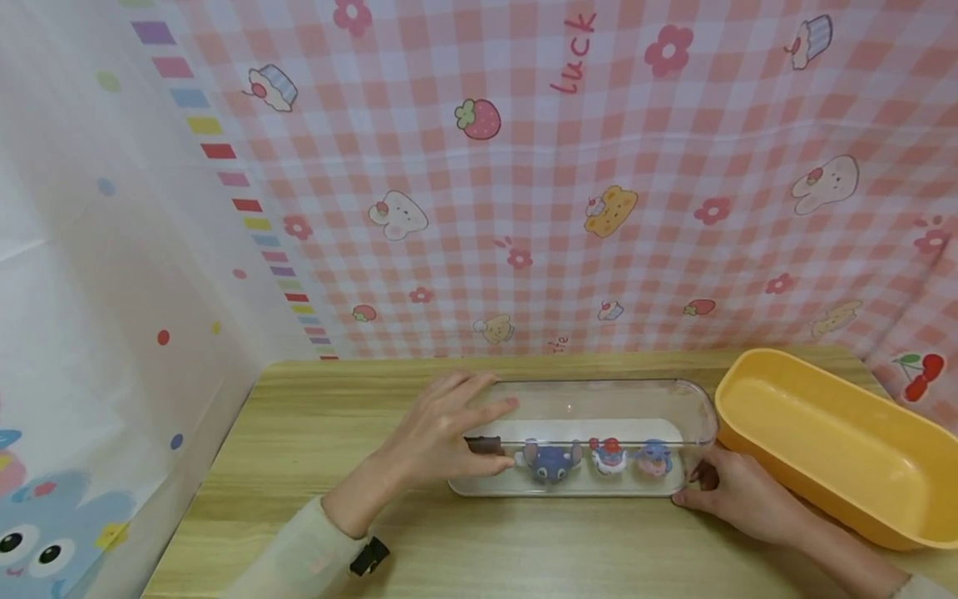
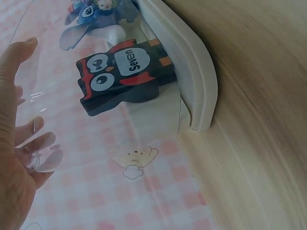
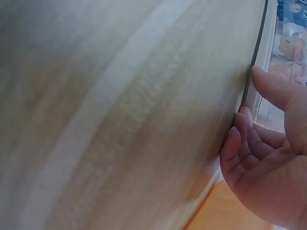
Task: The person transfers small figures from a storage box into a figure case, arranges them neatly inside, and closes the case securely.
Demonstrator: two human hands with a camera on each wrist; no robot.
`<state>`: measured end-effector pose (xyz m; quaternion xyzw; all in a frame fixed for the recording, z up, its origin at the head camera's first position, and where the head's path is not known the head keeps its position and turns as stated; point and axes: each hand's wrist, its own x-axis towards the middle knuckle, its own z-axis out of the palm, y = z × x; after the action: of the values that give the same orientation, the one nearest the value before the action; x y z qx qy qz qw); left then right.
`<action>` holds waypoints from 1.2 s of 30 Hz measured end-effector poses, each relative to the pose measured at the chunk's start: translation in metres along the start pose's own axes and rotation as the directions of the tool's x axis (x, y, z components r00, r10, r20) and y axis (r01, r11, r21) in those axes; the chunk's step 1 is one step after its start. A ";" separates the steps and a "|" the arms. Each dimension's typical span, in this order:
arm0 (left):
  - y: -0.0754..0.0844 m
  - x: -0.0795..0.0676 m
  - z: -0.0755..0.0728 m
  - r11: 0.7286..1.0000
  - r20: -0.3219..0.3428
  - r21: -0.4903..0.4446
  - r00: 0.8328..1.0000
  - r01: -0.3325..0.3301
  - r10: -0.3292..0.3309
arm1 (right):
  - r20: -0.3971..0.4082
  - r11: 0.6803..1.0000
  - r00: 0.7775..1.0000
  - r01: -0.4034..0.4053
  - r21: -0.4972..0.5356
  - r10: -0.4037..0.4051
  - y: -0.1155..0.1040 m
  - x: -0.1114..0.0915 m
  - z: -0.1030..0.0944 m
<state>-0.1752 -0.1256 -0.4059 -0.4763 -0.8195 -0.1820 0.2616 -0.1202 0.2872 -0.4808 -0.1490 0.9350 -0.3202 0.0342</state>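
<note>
A clear display box [image 1: 599, 399] with a white base [image 2: 192, 62] stands at the table's middle. Inside is a row of figurines: a black and red owl [image 2: 120, 72] marked "Seven", a blue big-eared figure [image 1: 552, 463], a red, white and blue one [image 1: 609, 456] and a blue and pink one [image 1: 655, 457]. My left hand [image 1: 445, 428] grips the clear cover at its left end, thumb in front, other fingers behind. With thumb and curled fingers, my right hand [image 1: 741, 491] holds the base's front right corner. In the head view, the left hand partly hides the owl.
A yellow plastic bin [image 1: 823, 441] stands slanted just right of the box, behind my right forearm. The wood-grain table [image 1: 299, 449] ends at a pink checked cloth [image 1: 524, 166] at the back. A white printed cloth [image 1: 90, 274] hangs on the left.
</note>
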 end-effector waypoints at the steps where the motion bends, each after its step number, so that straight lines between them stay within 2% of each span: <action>1: 0.000 0.000 0.000 1.000 -0.002 0.001 1.000 0.000 0.000 | -0.002 1.000 1.000 0.003 -0.001 -0.003 0.000 0.000 0.000; 28: 0.001 -0.006 0.006 1.000 0.022 0.013 1.000 0.009 -0.009 | -0.024 0.999 0.999 0.042 0.011 -0.042 0.001 0.000 0.000; 36: 0.003 -0.007 0.008 1.000 0.026 0.028 1.000 0.012 -0.013 | -0.005 1.000 1.000 0.016 0.013 -0.016 0.000 -0.001 0.000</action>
<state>-0.1719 -0.1252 -0.4160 -0.4699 -0.8282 -0.1661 0.2564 -0.1196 0.2875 -0.4804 -0.1555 0.9317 -0.3270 0.0304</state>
